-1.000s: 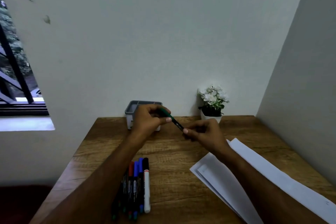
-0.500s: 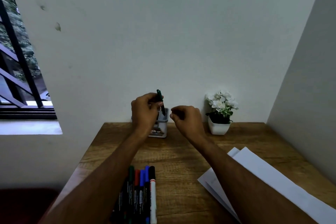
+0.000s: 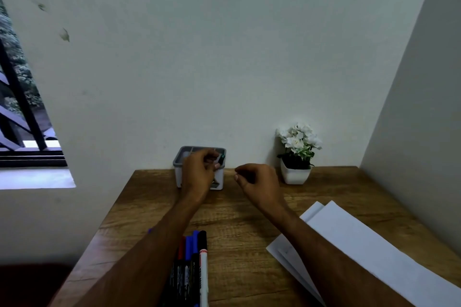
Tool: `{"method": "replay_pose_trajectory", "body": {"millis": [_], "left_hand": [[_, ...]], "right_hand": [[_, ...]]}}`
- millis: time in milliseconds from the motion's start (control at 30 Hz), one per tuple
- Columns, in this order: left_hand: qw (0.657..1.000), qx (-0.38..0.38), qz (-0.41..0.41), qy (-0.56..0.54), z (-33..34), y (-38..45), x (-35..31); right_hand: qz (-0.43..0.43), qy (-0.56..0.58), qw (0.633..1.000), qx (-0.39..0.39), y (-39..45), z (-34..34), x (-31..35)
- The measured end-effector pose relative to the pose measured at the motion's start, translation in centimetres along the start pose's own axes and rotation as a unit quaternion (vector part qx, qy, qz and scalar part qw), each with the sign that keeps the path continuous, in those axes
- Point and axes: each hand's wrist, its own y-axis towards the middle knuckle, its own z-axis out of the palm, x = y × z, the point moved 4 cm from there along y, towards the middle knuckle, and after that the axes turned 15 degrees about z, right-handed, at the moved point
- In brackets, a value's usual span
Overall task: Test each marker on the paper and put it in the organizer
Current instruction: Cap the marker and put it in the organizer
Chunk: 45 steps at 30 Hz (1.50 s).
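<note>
Left hand (image 3: 199, 172) at the far edge of the wooden desk (image 3: 239, 227), directly over the right side of the organizer (image 3: 182, 169), fingertips pinched on the top end of the green marker (image 3: 221, 159). Long axis of that marker roughly upright, lower part already sunk into the organizer's right-hand compartment, only the dark cap end with a green spot showing above the grey rim. Release judged to be the coming move, with the marker directly beneath the left fingers and needing only a drop.

Right hand (image 3: 259, 184) just right of the organizer, apart from it, fingers loosely curled, nothing held. Left hand plainly the nearer to the marker.

Organizer: white walls, grey rim, internal dividers visible; contents other than the green marker hidden behind the left hand.

Remaining markers (image 3: 194, 264) in a row at the near edge, side by side, long axes running near-to-far, partly covered by the left forearm. Paper (image 3: 361, 252) at near right, under the right forearm. Potted white flowers (image 3: 298, 154) at far right, against the wall.
</note>
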Motion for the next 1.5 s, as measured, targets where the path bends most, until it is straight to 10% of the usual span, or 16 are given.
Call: {"method": "replay_pose_trajectory", "body": {"millis": [367, 767, 1500], "left_hand": [[0.999, -0.025, -0.029, -0.002, -2.1, -3.9, -0.6], [0.950, 0.303, 0.067, 0.044, -3.6, -9.2, -0.5], [0.927, 0.333, 0.170, -0.039, -0.4, -7.5, -5.9]], "right_hand": [[-0.010, -0.030, 0.998, 0.052, -4.1, 0.9, 0.7], [0.117, -0.113, 0.970, 0.181, -10.3, 4.6, 0.7], [0.061, -0.165, 0.979, 0.107, -7.5, -3.2, 0.5]]}}
